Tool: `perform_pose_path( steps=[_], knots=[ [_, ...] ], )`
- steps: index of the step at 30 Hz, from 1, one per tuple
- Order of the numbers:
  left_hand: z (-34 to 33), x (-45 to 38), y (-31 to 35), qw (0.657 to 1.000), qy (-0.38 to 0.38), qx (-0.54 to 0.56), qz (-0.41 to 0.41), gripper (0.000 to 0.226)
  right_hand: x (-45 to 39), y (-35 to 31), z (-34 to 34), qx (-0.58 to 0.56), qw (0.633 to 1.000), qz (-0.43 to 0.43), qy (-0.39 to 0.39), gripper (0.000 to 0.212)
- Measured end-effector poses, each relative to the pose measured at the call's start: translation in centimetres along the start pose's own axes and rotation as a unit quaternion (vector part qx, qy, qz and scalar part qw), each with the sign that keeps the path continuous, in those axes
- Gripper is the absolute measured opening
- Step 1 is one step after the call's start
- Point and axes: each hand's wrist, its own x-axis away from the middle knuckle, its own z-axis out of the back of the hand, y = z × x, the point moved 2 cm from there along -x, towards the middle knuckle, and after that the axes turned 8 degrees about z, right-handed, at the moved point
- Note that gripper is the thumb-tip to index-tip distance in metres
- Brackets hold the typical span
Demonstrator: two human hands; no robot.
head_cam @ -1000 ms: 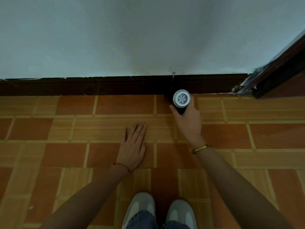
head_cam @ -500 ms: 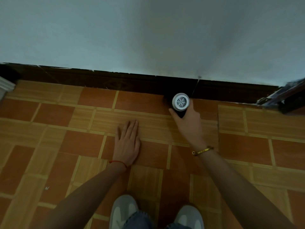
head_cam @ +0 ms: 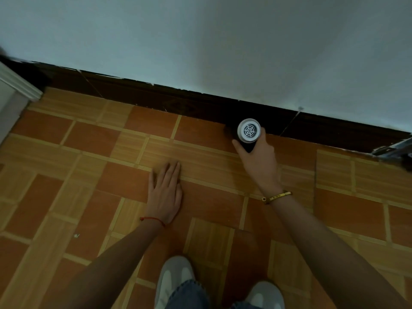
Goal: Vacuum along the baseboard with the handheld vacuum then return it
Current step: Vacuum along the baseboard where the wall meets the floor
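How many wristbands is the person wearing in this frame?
2. A red string on the left wrist, behind the left hand flat on the floor; a gold bracelet on the right wrist, behind the right hand gripping the vacuum. None appear hidden.

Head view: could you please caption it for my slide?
Right hand holds black-and-white handheld vacuum against dark baseboard; left hand flat on floor.

I see a floor (head_cam: 207, 206) of orange and tan tiles under a pale wall (head_cam: 223, 41). At the floor's near edge are two pale shoes (head_cam: 176, 279) with blue denim cuffs (head_cam: 189, 293) over them. White moulded trim (head_cam: 15, 85) stands at the far left corner, and a small white speck (head_cam: 76, 235) lies on the left tiles.
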Motion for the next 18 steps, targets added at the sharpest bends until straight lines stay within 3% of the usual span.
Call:
perform_pose_path(
  steps=[7, 18],
  knots=[
    [0.1, 0.4, -1.1, 1.0, 0.003, 0.012, 0.017, 0.058, -0.3, 0.2, -0.8, 0.007, 1.0, 0.005, 0.002, 0.075],
    [0.1, 0.4, -1.3, 0.999, -0.004, 0.031, 0.02, 0.058, -3.3, -3.3, -4.8, 0.019, 0.995, 0.075, -0.07, 0.076]
  ],
)
